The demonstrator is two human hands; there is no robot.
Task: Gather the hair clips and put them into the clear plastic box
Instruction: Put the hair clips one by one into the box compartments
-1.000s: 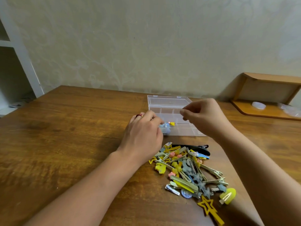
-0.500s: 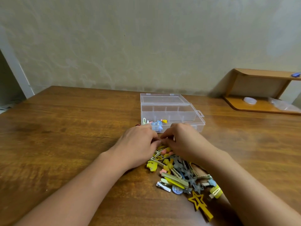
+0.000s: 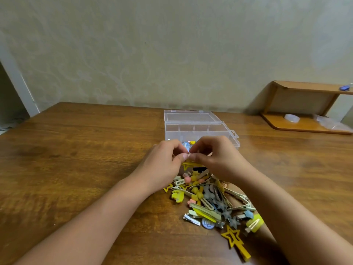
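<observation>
Left hand (image 3: 164,165) and right hand (image 3: 219,159) meeting fingertip to fingertip over wooden table (image 3: 76,159), pinching something small; item itself too hidden to identify. Clear plastic box (image 3: 193,127) open just beyond grip, few clips inside; hair clips (image 3: 210,203) heaped just below. Risks: tangled neighbours lifting, then scattering; forearm sweeping pile.

Single head view, looking forward and down across table (image 3: 80,169), close above hands.

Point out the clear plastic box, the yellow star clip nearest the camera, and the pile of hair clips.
clear plastic box (image 3: 193,117): head view, on the open lid.
yellow star clip (image 3: 233,236): head view, on the star's outline.
pile of hair clips (image 3: 206,199): head view, at its middle.
</observation>
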